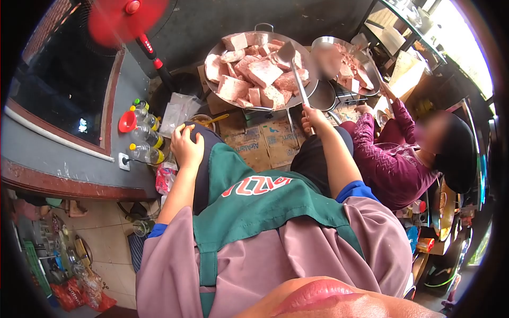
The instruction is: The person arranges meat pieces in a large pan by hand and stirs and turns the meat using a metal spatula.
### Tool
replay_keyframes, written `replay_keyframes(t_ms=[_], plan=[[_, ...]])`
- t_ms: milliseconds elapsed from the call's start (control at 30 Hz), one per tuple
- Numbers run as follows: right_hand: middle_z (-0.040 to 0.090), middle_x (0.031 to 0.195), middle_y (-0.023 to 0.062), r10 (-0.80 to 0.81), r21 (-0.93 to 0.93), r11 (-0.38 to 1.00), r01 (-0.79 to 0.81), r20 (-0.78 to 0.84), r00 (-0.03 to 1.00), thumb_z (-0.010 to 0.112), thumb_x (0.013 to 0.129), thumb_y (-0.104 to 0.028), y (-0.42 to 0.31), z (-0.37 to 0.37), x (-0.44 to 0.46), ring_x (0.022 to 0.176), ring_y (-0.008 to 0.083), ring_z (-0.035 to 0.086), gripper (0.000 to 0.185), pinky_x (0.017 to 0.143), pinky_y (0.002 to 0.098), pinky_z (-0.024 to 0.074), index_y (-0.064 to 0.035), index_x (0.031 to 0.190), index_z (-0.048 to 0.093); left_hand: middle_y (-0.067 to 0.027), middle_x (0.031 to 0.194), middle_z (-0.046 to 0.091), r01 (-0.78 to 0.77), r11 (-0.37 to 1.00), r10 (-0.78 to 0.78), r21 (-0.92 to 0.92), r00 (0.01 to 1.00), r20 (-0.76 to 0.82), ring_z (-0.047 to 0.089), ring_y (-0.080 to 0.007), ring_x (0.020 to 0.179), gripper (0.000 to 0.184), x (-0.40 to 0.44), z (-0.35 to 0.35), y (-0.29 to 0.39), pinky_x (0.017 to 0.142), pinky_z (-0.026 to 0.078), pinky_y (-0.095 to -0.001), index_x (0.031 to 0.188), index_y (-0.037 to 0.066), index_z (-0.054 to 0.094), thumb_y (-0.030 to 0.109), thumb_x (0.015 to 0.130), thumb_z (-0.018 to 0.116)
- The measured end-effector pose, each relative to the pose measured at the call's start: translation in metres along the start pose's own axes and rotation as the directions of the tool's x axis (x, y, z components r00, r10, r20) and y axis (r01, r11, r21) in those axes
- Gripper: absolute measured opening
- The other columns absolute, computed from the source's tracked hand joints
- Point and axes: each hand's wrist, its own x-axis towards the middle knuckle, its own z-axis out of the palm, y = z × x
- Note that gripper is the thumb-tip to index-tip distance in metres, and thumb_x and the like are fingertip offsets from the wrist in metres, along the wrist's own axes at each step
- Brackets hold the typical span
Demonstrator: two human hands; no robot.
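My right hand (314, 120) is closed round the long metal handle of a spatula (298, 79). The spatula's flat head lies over a wide round pan (213, 94) heaped with pale pink chunks (265, 73) that look like raw meat or fat. On my left knee rests my left hand (186, 146), its fingers apart and bent over the dark trouser cloth, holding nothing. A green apron (260, 204) covers my lap. Near the left knee, a yellow-handled utensil (216, 119) lies across a small bowl.
A co-worker in a maroon top (395, 175) sits at right, reaching toward a second pan (377, 87) with similar pieces. At left stand several oil bottles (146, 153), a red funnel (127, 122) and a red fan (127, 18). Flattened cardboard (260, 140) covers the floor.
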Motion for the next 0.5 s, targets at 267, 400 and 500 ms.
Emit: replay_keyframes(t_ms=[267, 400, 500], plan=[[0.062, 0.072, 0.0226, -0.904, -0.881, 0.301, 0.365, -0.141, 0.403, 0.049, 0.096, -0.038, 0.018, 0.012, -0.006, 0.063, 0.0412, 0.061, 0.038, 0.058, 0.0519, 0.0464, -0.0006, 0.102, 0.048, -0.0075, 0.117, 0.055, 0.023, 1.0, -0.023, 0.01, 1.0, 0.006, 0.048, -0.0284, 0.117, 0.028, 0.003, 0.005, -0.007, 0.096, 0.039, -0.0461, 0.102, 0.011, 0.066, 0.021, 0.076, 0.066], [0.064, 0.08, 0.0249, -0.63, -0.95, 0.308, 0.043, -0.17, 0.758, 0.05, 0.094, -0.042, 0.077, -0.027, 0.075, 0.074, 0.0425, 0.064, 0.044, 0.066, 0.0505, 0.0513, 0.0008, 0.107, 0.05, -0.0072, 0.117, 0.055, 0.022, 1.0, -0.022, 0.015, 1.0, 0.016, 0.048, -0.0282, 0.117, 0.028, 0.0, 0.004, -0.002, 0.096, 0.039, -0.046, 0.102, 0.011, 0.066, 0.021, 0.076, 0.066], [0.039, 0.057, -0.0005, 0.042, -0.109, 0.993, -0.05, -0.079, 0.996, 0.048, 0.096, -0.047, 0.014, -0.005, 0.019, 0.04, 0.0106, 0.037, 0.038, 0.035, 0.0288, 0.0309, -0.0099, 0.089, 0.048, -0.0073, 0.117, 0.055, -0.006, 1.0, 0.006, 0.015, 1.0, -0.007, 0.048, -0.0281, 0.117, 0.028, 0.004, 0.002, -0.003, 0.095, 0.039, -0.0459, 0.102, 0.011, 0.066, 0.021, 0.076, 0.066]])
